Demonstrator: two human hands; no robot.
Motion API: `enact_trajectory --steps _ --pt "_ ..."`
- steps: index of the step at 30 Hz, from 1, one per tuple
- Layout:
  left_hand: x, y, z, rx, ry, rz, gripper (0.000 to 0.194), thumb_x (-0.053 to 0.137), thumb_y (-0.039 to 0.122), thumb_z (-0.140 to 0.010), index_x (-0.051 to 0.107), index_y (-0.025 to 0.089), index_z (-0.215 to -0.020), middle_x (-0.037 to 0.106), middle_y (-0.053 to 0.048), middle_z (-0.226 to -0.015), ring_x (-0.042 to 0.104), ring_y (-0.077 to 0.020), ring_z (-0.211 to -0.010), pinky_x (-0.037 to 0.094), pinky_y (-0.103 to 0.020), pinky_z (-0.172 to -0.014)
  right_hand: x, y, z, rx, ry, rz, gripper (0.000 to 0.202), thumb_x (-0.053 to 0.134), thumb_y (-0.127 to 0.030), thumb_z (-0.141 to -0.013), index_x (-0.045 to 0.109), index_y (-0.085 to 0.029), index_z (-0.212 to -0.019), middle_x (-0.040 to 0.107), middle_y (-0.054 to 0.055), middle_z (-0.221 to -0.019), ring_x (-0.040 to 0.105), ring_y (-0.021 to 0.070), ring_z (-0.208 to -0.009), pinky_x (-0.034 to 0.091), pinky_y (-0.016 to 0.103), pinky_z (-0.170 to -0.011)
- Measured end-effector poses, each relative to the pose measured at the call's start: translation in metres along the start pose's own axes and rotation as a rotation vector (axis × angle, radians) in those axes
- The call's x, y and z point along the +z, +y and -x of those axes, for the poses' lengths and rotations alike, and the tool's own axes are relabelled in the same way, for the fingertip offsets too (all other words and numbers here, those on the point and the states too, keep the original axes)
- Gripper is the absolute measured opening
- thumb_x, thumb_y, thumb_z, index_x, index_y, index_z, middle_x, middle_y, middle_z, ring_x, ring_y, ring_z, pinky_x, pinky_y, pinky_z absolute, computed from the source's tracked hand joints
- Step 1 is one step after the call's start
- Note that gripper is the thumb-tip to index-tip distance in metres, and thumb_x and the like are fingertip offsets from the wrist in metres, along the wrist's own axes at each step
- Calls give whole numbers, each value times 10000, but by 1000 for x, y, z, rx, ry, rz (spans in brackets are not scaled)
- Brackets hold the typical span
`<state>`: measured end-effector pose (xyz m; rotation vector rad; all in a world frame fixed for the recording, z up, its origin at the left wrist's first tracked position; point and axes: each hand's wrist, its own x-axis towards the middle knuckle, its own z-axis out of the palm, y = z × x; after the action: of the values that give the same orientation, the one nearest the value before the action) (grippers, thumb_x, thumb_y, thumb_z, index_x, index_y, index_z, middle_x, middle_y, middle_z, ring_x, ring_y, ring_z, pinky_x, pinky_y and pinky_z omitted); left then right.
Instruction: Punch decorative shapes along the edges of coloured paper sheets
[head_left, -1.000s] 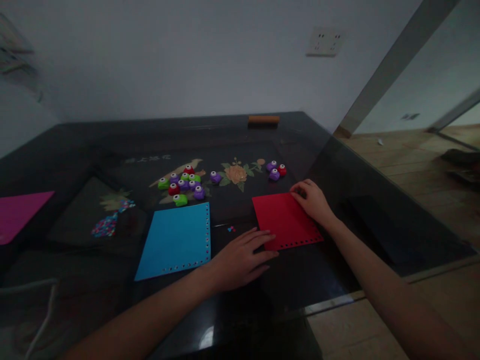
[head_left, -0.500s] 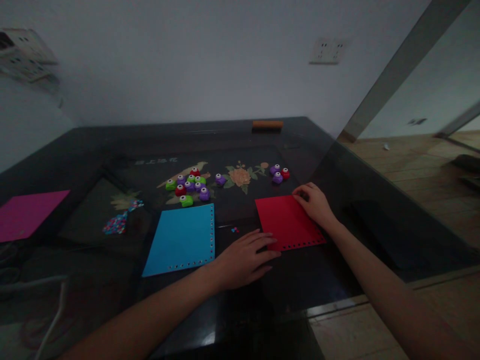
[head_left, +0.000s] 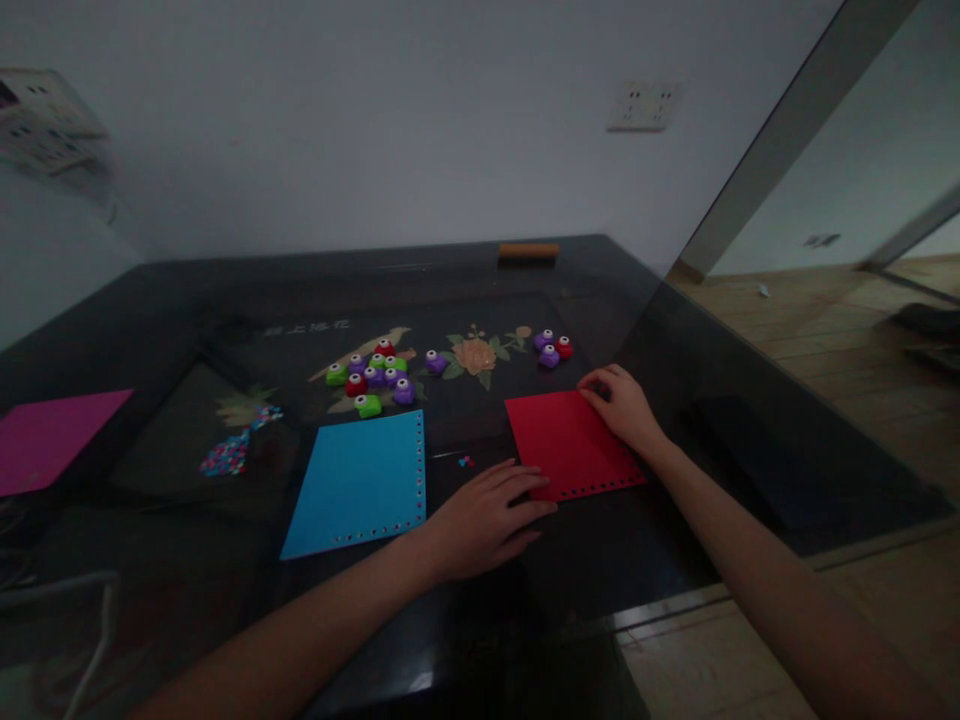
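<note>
A red sheet of paper (head_left: 562,440) with punched holes along its near and right edges lies on the dark table. My left hand (head_left: 491,515) rests with fingers spread, the fingertips on the sheet's near left corner. At the far right corner, my right hand (head_left: 619,405) pinches the paper's edge between thumb and fingers; it hides part of that side. To the left lies a blue sheet (head_left: 360,480), holes running along its right and near edges. A few tiny coloured pieces (head_left: 466,461) sit between the two sheets.
Craft punches (head_left: 373,377) with eye-like tops, green, purple and red, cluster behind the blue sheet; several more (head_left: 550,355) stand behind the red one. At left are a confetti pile (head_left: 226,455) and a magenta sheet (head_left: 56,440). A brown stick (head_left: 529,251) lies by the wall.
The whole view has shifted slightly to the right, so everything appears a little further left. Both hands keep their places on the red sheet.
</note>
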<state>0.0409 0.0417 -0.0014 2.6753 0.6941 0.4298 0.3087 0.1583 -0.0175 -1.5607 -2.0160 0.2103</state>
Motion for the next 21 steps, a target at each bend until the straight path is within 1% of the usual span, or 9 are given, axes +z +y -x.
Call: enact_trajectory --steps 5,9,12,15,17,19,21 --pt "0 -1 0 3 5 0 353 499 256 -881 507 215 -1232 480 -94 -1342 399 -225 -1269 303 -439 -1074 -2 -3 1 10 4 -6 104 530 -225 -790 628 -193 -796 546 58 -820 539 200 -751 441 344 -691" --pt "0 0 1 26 23 -24 362 487 239 -883 492 226 -1245 443 -101 -1377 387 -234 -1277 309 -458 -1066 -4 -4 1 24 16 -21 105 521 -223 -785 623 -196 -788 555 50 -793 539 191 -705 434 330 -650" --pt "-6 6 0 66 48 -43 360 475 238 -888 487 231 -1248 453 -91 -1372 385 -224 -1277 294 -453 -1077 -5 -3 0 32 36 -28 112 520 -237 -780 623 -192 -784 550 47 -776 537 185 -671 431 332 -646" --pt "-25 11 1 54 90 -38 339 453 228 -901 496 235 -1237 488 -72 -1340 412 -201 -1253 316 -417 -1069 -6 -2 0 43 35 -38 123 518 -248 -776 624 -186 -790 553 49 -784 541 182 -664 433 331 -647" --pt "-44 7 7 -31 124 -33 329 447 215 -906 503 244 -1228 516 -59 -1305 444 -191 -1220 363 -393 -1034 -8 -2 0 48 25 -38 125 523 -254 -771 625 -185 -789 558 51 -781 546 185 -665 435 332 -644" --pt "-64 -6 20 -144 178 -40 313 428 204 -912 512 242 -1212 545 -60 -1258 490 -184 -1167 428 -369 -967 -9 -2 -1 54 28 -38 122 529 -263 -763 625 -189 -781 570 55 -778 552 192 -664 437 337 -634" --pt "-81 -28 42 -285 257 -81 291 420 222 -916 528 238 -1185 580 -61 -1192 524 -187 -1120 449 -377 -939 -11 -1 -1 61 40 -52 118 537 -273 -754 624 -195 -771 587 58 -782 558 195 -652 441 343 -621"
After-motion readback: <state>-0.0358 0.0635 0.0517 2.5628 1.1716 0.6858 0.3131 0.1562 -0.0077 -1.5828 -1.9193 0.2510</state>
